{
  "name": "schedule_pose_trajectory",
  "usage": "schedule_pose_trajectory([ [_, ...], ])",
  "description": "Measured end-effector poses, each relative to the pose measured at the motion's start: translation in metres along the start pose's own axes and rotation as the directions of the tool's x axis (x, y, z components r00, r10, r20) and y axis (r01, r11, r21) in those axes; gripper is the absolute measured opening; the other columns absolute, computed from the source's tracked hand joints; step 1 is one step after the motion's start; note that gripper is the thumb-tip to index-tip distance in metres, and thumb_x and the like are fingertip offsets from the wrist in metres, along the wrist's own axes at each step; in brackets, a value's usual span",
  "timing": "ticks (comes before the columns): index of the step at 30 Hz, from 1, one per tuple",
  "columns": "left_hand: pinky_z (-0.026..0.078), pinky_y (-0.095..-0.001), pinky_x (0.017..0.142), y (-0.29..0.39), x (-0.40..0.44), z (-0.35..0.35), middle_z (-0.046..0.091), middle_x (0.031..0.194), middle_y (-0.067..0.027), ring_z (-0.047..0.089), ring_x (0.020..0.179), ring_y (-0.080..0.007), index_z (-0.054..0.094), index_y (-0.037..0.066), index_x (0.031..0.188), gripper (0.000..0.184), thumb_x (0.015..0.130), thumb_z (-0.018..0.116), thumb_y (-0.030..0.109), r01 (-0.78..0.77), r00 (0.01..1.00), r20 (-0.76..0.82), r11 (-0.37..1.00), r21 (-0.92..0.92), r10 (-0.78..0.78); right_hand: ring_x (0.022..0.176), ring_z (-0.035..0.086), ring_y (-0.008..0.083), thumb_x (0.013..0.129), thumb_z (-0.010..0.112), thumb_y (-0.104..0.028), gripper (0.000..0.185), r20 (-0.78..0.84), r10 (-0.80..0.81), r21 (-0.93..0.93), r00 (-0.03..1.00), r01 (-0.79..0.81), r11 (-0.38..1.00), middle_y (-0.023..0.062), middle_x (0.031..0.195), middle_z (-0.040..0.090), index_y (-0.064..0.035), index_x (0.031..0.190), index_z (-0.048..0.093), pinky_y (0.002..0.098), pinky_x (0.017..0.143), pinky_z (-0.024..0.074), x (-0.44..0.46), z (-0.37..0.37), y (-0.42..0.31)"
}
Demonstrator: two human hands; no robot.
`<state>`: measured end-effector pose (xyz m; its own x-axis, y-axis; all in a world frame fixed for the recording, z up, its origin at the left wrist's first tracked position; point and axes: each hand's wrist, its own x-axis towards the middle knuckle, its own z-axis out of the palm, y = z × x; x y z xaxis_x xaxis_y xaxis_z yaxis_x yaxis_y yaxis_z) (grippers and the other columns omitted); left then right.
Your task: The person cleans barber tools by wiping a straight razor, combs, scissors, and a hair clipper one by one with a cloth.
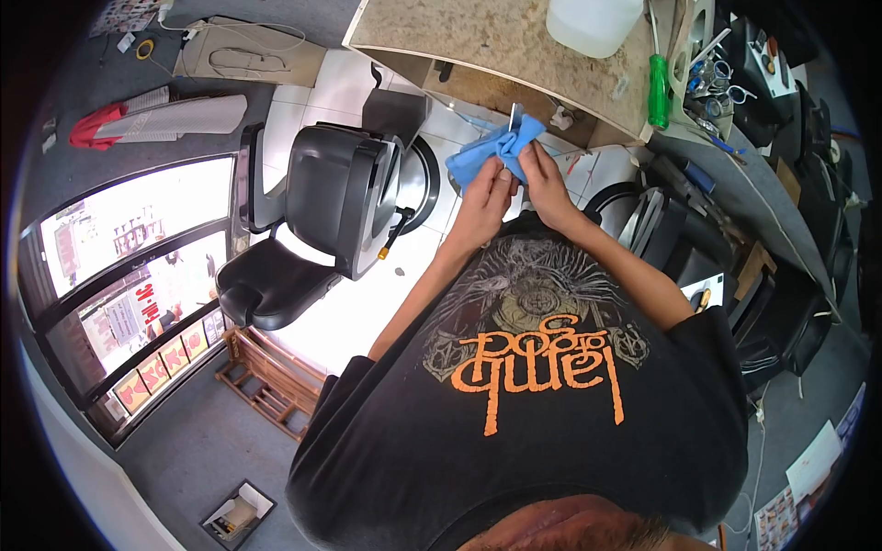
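Observation:
A blue cloth (482, 154) is bunched between my two hands, in front of my chest near the edge of the wooden counter. My left hand (487, 200) pinches its lower part, fingers closed. On the other side, my right hand (546, 186) has its fingers closed on the gathered right end. A thin, shiny, metal-looking piece (515, 116) sticks up out of the folds; most of it is wrapped, so its kind is hidden.
On the wooden counter (478, 39) stand a whitish plastic jug (594, 26) and a green-handled screwdriver (658, 92). Several scissors (719, 72) lie at the right. A black barber chair (333, 197) stands left, a wooden bench (271, 381) below it.

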<state>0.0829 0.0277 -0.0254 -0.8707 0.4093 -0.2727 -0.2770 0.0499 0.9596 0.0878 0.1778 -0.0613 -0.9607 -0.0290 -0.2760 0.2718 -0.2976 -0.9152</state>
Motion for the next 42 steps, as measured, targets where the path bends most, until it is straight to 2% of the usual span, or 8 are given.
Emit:
schedule_pose_trajectory([
  [6, 0.033, -0.0217, 0.051, 0.017, -0.002, -0.001, 0.047, 0.084, 0.0008, 0.039, 0.056, -0.0063, 0.038, 0.005, 0.155, 0.048, 0.11, 0.042, 0.022, 0.059, 0.998, 0.043, 0.929, -0.365, -0.047, 0.123, 0.055, 0.0136, 0.11, 0.045, -0.046, 0.054, -0.117, 0.123, 0.601, 0.986, -0.029, 0.799, 0.0045, 0.133, 0.059, -0.0052, 0.145, 0.049, 0.0312, 0.108, 0.0411, 0.0, 0.001, -0.001],
  [13, 0.03, -0.0216, 0.048, 0.017, -0.002, -0.015, 0.043, 0.081, 0.002, 0.036, 0.052, -0.0062, 0.04, 0.005, 0.155, 0.048, 0.11, 0.043, 0.022, 0.257, 0.965, 0.17, 0.846, -0.467, -0.2, 0.119, 0.055, 0.0118, 0.109, 0.053, -0.035, 0.041, -0.07, -0.011, -0.137, 0.997, 0.001, 0.991, 0.004, 0.13, 0.06, -0.0069, 0.139, 0.055, 0.0275, 0.104, 0.0413, 0.003, -0.017, 0.011],
  [15, 0.03, -0.0209, 0.047, 0.021, -0.004, -0.018, 0.043, 0.08, 0.0028, 0.036, 0.052, -0.0053, 0.044, 0.006, 0.153, 0.044, 0.111, 0.042, 0.021, 0.232, 0.971, 0.172, 0.831, -0.506, -0.166, 0.115, 0.056, 0.0114, 0.109, 0.051, -0.033, 0.042, -0.208, 0.024, 0.106, 0.978, -0.002, 0.994, 0.0054, 0.127, 0.061, -0.003, 0.138, 0.056, 0.0265, 0.102, 0.0418, 0.001, -0.014, 0.013],
  [17, 0.033, -0.0224, 0.048, 0.016, -0.001, -0.02, 0.046, 0.08, 0.0025, 0.039, 0.053, -0.007, 0.045, 0.005, 0.152, 0.043, 0.111, 0.043, 0.019, 0.185, 0.983, 0.084, 0.906, -0.381, -0.165, 0.111, 0.057, 0.0124, 0.109, 0.049, -0.033, 0.042, -0.313, 0.089, 0.368, 0.946, 0.035, 0.929, 0.006, 0.125, 0.061, -0.0024, 0.137, 0.057, 0.0263, 0.099, 0.0434, -0.001, -0.009, 0.008],
  [24, 0.052, -0.0401, 0.062, -0.007, 0.007, -0.016, 0.066, 0.093, -0.0159, 0.062, 0.063, -0.0287, 0.052, -0.003, 0.142, 0.041, 0.102, 0.053, 0.006, -0.108, 0.968, -0.138, 0.844, 0.525, 0.21, 0.109, 0.061, 0.0256, 0.101, 0.061, -0.021, 0.037, -0.185, -0.616, -0.555, 0.765, 0.436, 0.708, 0.0135, 0.116, 0.06, 0.0017, 0.13, 0.059, 0.036, 0.099, 0.0466, -0.016, 0.007, -0.029],
  [27, 0.055, -0.0467, 0.068, -0.014, 0.008, -0.014, 0.069, 0.1, -0.0229, 0.068, 0.076, -0.0397, 0.059, -0.002, 0.132, 0.039, 0.093, 0.057, 0.001, -0.315, 0.863, -0.051, 0.613, 0.724, 0.503, 0.102, 0.062, 0.0325, 0.095, 0.067, -0.016, 0.032, 0.003, -0.536, -0.571, 0.844, 0.441, 0.693, 0.0166, 0.111, 0.058, 0.0024, 0.121, 0.064, 0.0395, 0.092, 0.0493, -0.021, 0.015, -0.03],
  [30, 0.056, -0.0484, 0.072, -0.019, 0.001, -0.025, 0.07, 0.112, -0.0232, 0.069, 0.087, -0.0429, 0.058, 0.0, 0.131, 0.045, 0.086, 0.06, -0.001, -0.093, 0.98, -0.007, 0.492, 0.866, 0.197, 0.097, 0.063, 0.034, 0.094, 0.067, -0.017, 0.029, 0.167, -0.449, -0.589, 0.878, 0.454, 0.668, 0.0146, 0.11, 0.06, 0.0001, 0.116, 0.066, 0.0402, 0.084, 0.0509, -0.018, 0.014, -0.026],
  [42, 0.05, -0.037, 0.065, -0.03, 0.008, -0.03, 0.07, 0.086, -0.0183, 0.068, 0.072, -0.0314, 0.06, -0.001, 0.123, 0.026, 0.102, 0.057, 0.013, 0.026, 0.945, -0.302, 0.888, 0.459, 0.128, 0.092, 0.06, 0.0171, 0.097, 0.063, -0.013, 0.023, -0.035, -0.322, -0.366, 0.946, 0.288, 0.885, 0.0101, 0.099, 0.062, 0.0026, 0.114, 0.065, 0.0308, 0.086, 0.0482, -0.024, -0.002, -0.018],
])
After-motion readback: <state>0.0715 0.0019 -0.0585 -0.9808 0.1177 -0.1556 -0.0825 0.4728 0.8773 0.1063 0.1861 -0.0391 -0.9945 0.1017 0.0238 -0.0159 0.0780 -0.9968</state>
